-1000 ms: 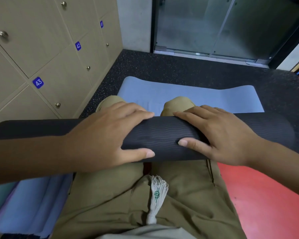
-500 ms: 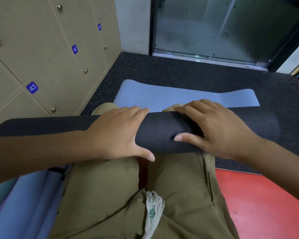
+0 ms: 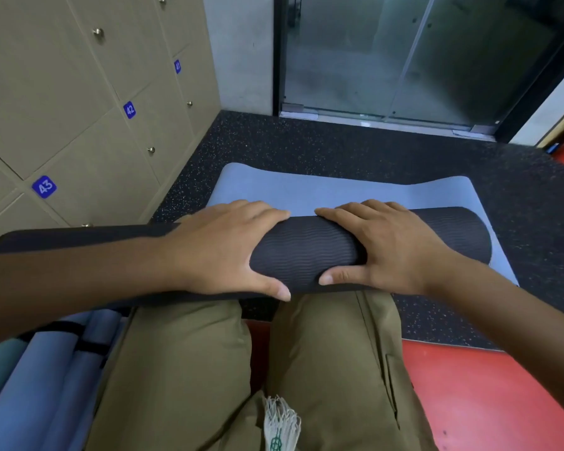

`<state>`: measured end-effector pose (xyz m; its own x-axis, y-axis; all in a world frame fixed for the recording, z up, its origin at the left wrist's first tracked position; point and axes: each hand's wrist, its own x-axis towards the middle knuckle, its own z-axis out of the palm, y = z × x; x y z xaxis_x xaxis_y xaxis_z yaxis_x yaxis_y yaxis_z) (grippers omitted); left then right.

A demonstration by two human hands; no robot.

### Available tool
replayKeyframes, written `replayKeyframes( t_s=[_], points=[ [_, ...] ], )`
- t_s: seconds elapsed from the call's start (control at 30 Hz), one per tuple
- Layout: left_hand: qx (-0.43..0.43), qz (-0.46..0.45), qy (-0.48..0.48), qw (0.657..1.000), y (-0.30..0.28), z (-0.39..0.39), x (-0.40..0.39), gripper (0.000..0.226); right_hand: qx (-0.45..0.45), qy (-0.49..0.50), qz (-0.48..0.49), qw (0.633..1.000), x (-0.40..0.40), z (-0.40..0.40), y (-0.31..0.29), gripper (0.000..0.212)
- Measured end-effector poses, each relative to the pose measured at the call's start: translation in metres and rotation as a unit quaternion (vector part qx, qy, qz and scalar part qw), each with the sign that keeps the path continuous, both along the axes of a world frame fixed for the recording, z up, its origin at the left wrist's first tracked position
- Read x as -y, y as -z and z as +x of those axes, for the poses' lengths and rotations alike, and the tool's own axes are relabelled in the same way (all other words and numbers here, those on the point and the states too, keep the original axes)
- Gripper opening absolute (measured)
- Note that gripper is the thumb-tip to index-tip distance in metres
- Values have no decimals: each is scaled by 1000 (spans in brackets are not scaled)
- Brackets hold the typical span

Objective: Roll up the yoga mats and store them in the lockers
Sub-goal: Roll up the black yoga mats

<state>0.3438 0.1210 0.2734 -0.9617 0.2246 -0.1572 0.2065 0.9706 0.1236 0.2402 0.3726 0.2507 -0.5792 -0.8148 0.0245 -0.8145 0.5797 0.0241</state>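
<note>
I see a dark speckled floor (image 3: 306, 148) running up to a glass door (image 3: 404, 56), with a red floor section (image 3: 489, 398) near my right forearm. Beige lockers (image 3: 79, 102) stand beyond my left hand, their blue plates reading 41, 42 and 43.

A rolled black mat (image 3: 306, 252) lies crosswise just past my knees, in olive trousers (image 3: 183, 379). My left hand (image 3: 222, 249) rests over the roll, fingers draped across its top and far side, thumb stretched along its near side. My right hand (image 3: 391, 245) does the same just beside it, fingers curved over the top, thumb pressed against the near edge. Both hands wrap and hold the roll; a short stretch of its ribbed surface shows between them.

The roll extends out past each wrist, its right end sitting on a flat light blue mat (image 3: 339, 193) that spreads away beyond my fingertips. Under my left forearm lie rolled blue mats (image 3: 56, 369) bound with a black strap (image 3: 88, 346).

A white fringed tag (image 3: 280, 424) hangs at my waist.
</note>
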Motion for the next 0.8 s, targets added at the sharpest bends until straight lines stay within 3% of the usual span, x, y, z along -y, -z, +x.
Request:
replayKeyframes(
  t_s=[0.2, 0.4, 0.57, 0.7, 0.8],
  points=[
    [-42, -53, -6, 998, 19, -15, -13, 136, 1, 2, -40, 999, 8, -23, 4, 102],
    [-18, -44, -24, 999, 16, -41, -7, 100, -111, 65, -189, 974, 3, -24, 28, 87],
    [3, -13, -62, 998, 4, -59, 0, 87, -147, 163, -258, 941, -9, -36, 27, 78],
    [-8, 57, -92, 994, -17, -76, 4, 85, -172, 249, -310, 901, -13, -60, 10, 82],
    [-41, 100, -100, 989, -38, -95, 5, 92, -125, 329, -416, 838, -3, -76, -23, 100]
  ],
)
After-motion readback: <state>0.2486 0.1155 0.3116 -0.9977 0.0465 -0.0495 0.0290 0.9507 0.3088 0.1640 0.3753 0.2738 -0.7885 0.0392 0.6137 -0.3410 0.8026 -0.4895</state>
